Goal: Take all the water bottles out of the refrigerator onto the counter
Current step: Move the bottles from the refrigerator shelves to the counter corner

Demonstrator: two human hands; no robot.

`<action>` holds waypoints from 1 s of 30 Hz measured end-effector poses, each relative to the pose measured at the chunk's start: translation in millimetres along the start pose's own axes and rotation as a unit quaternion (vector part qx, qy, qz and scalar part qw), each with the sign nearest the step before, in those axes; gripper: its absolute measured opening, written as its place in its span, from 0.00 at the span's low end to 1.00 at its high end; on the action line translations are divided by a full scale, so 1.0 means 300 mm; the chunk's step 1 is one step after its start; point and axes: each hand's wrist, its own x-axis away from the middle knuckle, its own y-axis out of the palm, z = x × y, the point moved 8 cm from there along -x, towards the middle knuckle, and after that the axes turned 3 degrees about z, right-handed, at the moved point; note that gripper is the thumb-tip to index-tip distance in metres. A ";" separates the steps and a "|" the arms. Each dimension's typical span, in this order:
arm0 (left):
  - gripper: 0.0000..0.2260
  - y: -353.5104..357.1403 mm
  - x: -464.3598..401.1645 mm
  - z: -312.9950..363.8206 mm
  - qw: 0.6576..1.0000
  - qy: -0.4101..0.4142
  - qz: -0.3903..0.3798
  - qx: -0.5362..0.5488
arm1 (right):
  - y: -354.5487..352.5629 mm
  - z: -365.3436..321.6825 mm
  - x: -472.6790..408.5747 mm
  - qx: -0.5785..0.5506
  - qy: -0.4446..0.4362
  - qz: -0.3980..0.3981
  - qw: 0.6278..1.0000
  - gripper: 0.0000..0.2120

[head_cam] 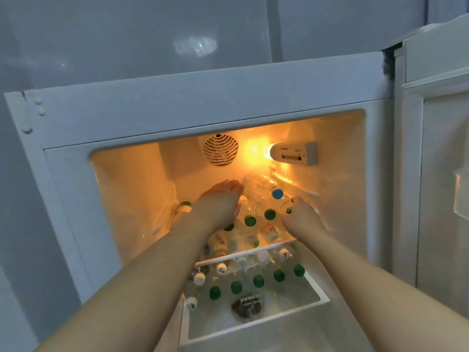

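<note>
A: Where are the bottles (250, 219)?
B: Centre frame, on the refrigerator (203, 115) shelves.
A: Hands?
B: Left hand (220, 201) flat, fingers straight, over bottles; right hand (300, 217) grasps a green-capped bottle (285, 207).

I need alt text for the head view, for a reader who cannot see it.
Both hands reach into an open, lit refrigerator full of water bottles: the left hand, fingers straight, rests over bottles on the upper shelf, and the right hand grips a green-capped bottle. More green-capped and white-capped bottles stand below.
</note>
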 end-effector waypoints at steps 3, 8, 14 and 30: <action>0.24 0.051 -0.120 0.015 1.000 0.019 -0.011 0.008 | 0.047 0.027 -0.070 0.039 -0.008 0.018 0.999 0.20; 0.25 0.173 -0.282 0.048 0.998 0.049 -0.023 0.045 | 0.103 0.079 -0.134 0.119 -0.025 0.068 0.990 0.12; 0.29 0.320 -0.399 0.066 0.992 0.068 -0.063 0.081 | 0.153 0.117 -0.178 0.147 -0.036 0.093 0.984 0.11; 0.23 0.341 -0.460 0.119 0.991 0.135 -0.014 0.005 | 0.140 0.125 -0.213 0.170 -0.018 0.115 0.979 0.09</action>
